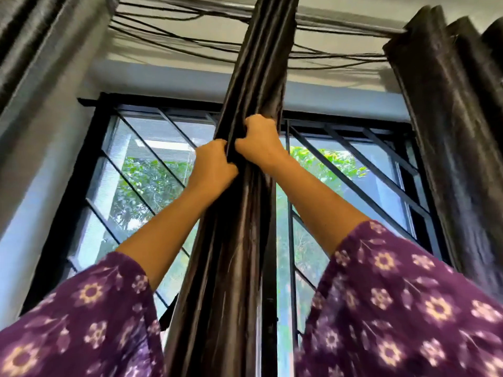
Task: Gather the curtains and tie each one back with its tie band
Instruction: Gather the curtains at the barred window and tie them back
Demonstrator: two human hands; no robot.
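A dark, shiny curtain (239, 240) hangs bunched into a narrow column in the middle of the window. My left hand (212, 164) grips its left side at about head height. My right hand (258, 142) grips the folds just above and to the right, fingers curled into the fabric. A dark strap end (167, 312) hangs at the curtain's lower left; I cannot tell if it is the tie band. Another dark curtain (462, 118) hangs at the right, and a third (32, 42) at the upper left.
Behind the curtain is a black-framed window (89, 164) with diagonal bars (353, 170) and green trees outside. Thin dark cords (174, 36) run along the curtain rod (340, 19) near the ceiling. My purple flowered sleeves fill the lower corners.
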